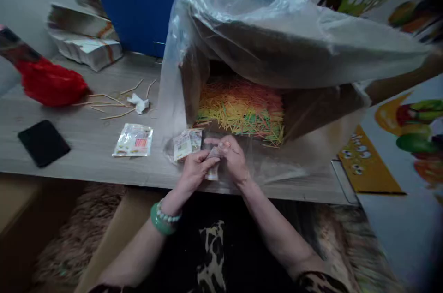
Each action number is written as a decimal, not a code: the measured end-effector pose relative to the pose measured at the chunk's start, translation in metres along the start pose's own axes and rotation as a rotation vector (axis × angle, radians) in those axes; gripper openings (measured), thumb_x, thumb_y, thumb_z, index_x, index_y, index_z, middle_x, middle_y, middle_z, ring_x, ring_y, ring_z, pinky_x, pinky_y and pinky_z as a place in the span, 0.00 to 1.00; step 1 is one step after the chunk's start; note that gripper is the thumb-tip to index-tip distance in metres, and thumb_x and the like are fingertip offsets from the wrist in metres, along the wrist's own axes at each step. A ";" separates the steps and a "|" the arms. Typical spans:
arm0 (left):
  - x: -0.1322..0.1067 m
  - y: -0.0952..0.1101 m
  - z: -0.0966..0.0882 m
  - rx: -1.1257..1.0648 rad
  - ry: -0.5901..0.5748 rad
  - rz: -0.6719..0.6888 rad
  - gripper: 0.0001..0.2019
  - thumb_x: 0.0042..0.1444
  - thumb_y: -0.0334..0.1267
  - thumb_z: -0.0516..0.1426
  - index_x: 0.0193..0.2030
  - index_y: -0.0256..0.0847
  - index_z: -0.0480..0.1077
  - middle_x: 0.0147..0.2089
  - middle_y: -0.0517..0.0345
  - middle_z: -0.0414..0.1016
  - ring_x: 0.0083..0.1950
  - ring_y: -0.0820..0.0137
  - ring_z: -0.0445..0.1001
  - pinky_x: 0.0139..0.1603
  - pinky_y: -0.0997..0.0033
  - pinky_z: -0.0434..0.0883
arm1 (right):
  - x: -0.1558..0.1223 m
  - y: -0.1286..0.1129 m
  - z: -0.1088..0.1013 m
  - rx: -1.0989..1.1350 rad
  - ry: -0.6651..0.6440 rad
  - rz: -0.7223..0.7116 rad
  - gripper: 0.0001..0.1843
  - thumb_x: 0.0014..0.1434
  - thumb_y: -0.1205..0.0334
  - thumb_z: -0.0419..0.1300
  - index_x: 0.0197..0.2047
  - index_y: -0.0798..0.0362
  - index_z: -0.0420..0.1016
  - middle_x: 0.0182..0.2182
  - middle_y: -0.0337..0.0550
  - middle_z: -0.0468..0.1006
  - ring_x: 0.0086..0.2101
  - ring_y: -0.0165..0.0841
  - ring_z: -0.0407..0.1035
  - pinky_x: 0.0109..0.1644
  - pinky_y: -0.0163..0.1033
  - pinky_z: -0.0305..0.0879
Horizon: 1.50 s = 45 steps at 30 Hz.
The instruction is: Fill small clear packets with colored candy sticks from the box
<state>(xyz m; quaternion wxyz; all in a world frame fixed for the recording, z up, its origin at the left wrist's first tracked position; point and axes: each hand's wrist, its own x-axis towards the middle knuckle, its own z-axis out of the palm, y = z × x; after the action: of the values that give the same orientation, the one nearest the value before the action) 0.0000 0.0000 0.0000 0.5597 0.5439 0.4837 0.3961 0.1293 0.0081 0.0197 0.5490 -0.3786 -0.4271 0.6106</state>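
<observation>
My left hand [197, 167] and my right hand [235, 158] meet near the table's front edge. Their fingers are closed on a small printed packet [212, 173], mostly hidden by the fingers. Just beyond my left hand lies another foil packet [187, 143], on the clear plastic at the box's mouth. Further left, a third packet [133, 140] rests flat on the wood. Facing me is an open cardboard box with a clear plastic liner [304, 48]. Inside it is a heap of thin yellow, orange, red and green sticks [238, 106].
To the left are a black flat object [44, 143], a red bundle [51, 83], loose thin sticks [107, 104] and a crumpled white scrap [139, 103]. Stacked white packaging [88, 48] stands at the back left. A printed carton [370, 164] is on the right.
</observation>
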 end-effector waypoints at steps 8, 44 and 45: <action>0.006 0.000 -0.013 -0.131 0.031 0.124 0.16 0.60 0.50 0.56 0.38 0.38 0.77 0.40 0.52 0.78 0.44 0.66 0.73 0.51 0.68 0.67 | 0.006 -0.007 -0.022 -0.298 -0.199 0.006 0.19 0.61 0.47 0.58 0.50 0.48 0.71 0.54 0.45 0.75 0.55 0.37 0.67 0.61 0.44 0.59; -0.023 -0.002 -0.080 0.999 0.365 0.026 0.12 0.65 0.39 0.53 0.49 0.43 0.74 0.45 0.52 0.77 0.43 0.64 0.76 0.43 0.69 0.68 | 0.022 0.055 0.038 -1.036 0.128 0.057 0.17 0.58 0.61 0.53 0.48 0.52 0.75 0.35 0.44 0.80 0.35 0.37 0.72 0.39 0.37 0.64; -0.021 -0.001 -0.074 1.046 0.334 -0.008 0.13 0.65 0.41 0.53 0.52 0.42 0.73 0.46 0.51 0.76 0.44 0.63 0.76 0.42 0.68 0.68 | 0.024 0.055 0.028 -0.918 0.154 0.033 0.14 0.56 0.59 0.53 0.41 0.53 0.76 0.34 0.43 0.80 0.35 0.36 0.71 0.39 0.37 0.64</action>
<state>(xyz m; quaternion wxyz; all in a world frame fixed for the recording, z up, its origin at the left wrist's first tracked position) -0.0767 -0.0037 0.0057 0.1317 0.6776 0.7003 0.1816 0.0818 0.0271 -0.0221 0.3449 -0.6334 -0.6050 0.3373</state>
